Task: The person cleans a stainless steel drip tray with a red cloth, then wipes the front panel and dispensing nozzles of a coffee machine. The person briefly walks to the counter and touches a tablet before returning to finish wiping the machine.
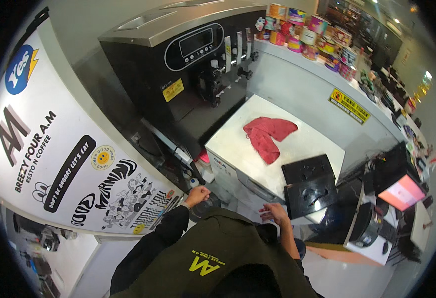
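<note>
My left hand (197,196) is held in front of me with its fingers curled, near a round dark lid or pan (204,209); nothing shows in it. My right hand (273,213) has its fingers apart and holds nothing; it is close to the black plastic panels (311,199) at the freezer's near right corner. A crumpled red cloth (265,136) lies on the white top of a chest freezer (229,145), touched by neither hand. Behind the freezer's left side stands a soft-serve ice cream machine (139,67) with levers and a control panel.
On the left stands a large white printed sign panel (65,123). Stacked colourful tins (308,36) line the ledge of a low partition (296,74). A monitor (400,192) with a lit screen and a black printer-like device (367,225) stand at the right.
</note>
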Demonstrator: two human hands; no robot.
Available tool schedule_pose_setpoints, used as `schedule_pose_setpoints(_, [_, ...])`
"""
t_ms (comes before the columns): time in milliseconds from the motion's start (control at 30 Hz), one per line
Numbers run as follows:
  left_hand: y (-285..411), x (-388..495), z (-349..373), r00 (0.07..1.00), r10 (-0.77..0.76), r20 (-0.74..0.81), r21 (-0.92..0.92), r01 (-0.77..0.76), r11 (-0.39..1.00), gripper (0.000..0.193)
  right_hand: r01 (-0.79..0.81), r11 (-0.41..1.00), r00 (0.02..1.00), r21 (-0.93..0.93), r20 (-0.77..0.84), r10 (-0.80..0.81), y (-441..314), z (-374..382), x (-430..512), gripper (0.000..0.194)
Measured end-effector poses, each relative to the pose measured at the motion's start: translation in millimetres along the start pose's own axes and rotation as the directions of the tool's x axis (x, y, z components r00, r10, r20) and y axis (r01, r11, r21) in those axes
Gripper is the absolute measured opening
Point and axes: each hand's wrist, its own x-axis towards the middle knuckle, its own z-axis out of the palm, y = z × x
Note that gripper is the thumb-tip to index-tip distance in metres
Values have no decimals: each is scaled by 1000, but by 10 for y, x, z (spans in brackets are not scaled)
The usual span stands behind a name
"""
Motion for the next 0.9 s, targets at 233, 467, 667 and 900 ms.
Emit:
schedule_pose_setpoints(233, [1249, 484, -136, 905, 395, -159, 116, -380, 918, 31, 417, 908, 899, -46, 170, -404, -2476, 467, 1362, 22])
schedule_pose_setpoints(467, [3322, 766, -50, 792, 339, -507, 63, -358, 932, 66, 473, 848, 867, 238, 44, -496, -4857, 1432, 2108, 57])
schedule_pose_setpoints(667, [3718, 1150, 17, 757, -3, -654, -209, -177, 962, 73, 473, 791, 880, 389, -161, -447, -5041, 2094, 2531, 41])
schedule_pose_setpoints(900, [3147, 1572, 4, 376, 707, -598, 761, -8, 648, 26, 737, 610, 402, -291, -537, -742, -4829, 2158, 2861, 53])
